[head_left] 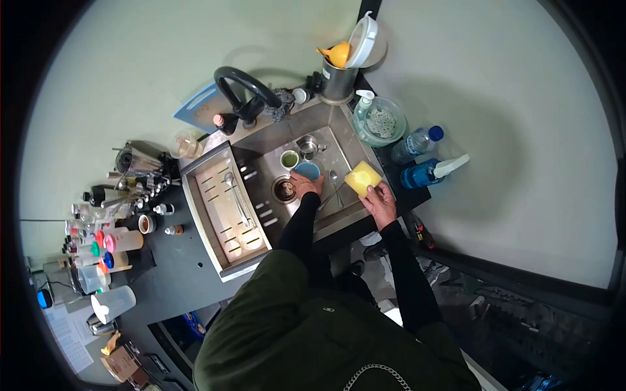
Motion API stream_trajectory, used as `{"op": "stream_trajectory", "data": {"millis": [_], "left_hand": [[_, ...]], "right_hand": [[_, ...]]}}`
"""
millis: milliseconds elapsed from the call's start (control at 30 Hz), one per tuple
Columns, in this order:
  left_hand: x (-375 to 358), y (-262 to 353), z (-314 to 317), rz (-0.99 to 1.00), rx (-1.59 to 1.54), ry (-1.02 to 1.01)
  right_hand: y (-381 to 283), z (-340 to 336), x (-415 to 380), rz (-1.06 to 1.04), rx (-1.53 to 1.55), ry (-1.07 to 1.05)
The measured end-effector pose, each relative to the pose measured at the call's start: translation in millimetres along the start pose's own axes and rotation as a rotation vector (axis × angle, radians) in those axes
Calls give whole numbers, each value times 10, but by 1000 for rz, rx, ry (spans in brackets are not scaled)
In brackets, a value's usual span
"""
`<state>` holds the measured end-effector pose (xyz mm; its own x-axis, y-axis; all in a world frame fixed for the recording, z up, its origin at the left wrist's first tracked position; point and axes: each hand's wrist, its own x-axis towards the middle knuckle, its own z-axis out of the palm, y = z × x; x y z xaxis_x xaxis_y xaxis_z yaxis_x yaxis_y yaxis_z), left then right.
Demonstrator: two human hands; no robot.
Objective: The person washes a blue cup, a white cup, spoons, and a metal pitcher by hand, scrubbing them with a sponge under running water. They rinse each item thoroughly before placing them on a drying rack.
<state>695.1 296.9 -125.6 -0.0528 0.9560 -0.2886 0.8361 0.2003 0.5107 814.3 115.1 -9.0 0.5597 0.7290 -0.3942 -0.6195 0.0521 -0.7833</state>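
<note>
Clearly, your left hand (309,184) gripped the round blue cup (307,171) in the steel sink (339,130); your right hand (380,203) pinched the square yellow sponge (362,178), scrubbing not yet begun.

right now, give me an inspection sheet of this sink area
surface: steel sink set in a dark counter, drain open.
job's things: blue cup in the basin; yellow sponge at the sink's front edge.
clutter: green cup, small steel jug, spoon in the basin; spoon on the drainer tray; bottles and jars at the counter's far side.
hands: left hand grips the blue cup; right hand holds the yellow sponge.
cables: nothing seen.
surroundings: black tap, soap dispenser, two water bottles, pale floor.
</note>
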Motion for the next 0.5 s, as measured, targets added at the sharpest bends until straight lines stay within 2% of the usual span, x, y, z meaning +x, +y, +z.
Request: {"op": "stream_trajectory", "data": {"millis": [100, 133, 200, 233, 267, 333, 400, 467, 500], "left_hand": [[138, -176, 28, -63, -479, -54], [219, -319, 140, -54, -482, -50], [422, -645, 445, -302, -904, -427], [207, -484, -4, -538, -1080, -861], [112, -463, -193, -517, -1089, -859], [-8, -456, -468, -666, -1450, -1252], [-277, -210, -926, -658, -1545, -1233], [-315, -163, -1050, -639, -1649, -1215], [-264, -185, -1035, -430, -1615, -1140]], "right_hand": [[-1, -14, -23, -20, 13, -8], [-11, -5, -31, -21, 13, -6], [-38, 33, -12, -40, 16, -21], [-26, 28, -26, -49, -1, -16], [-10, 19, -31, -59, -19, -9], [42, -41, 32, -78, -30, -20], [60, -105, 36, -30, 88, -53], [-37, -11, -52, -4, 140, -71], [-112, 45, -61, 23, 202, -76]]}}
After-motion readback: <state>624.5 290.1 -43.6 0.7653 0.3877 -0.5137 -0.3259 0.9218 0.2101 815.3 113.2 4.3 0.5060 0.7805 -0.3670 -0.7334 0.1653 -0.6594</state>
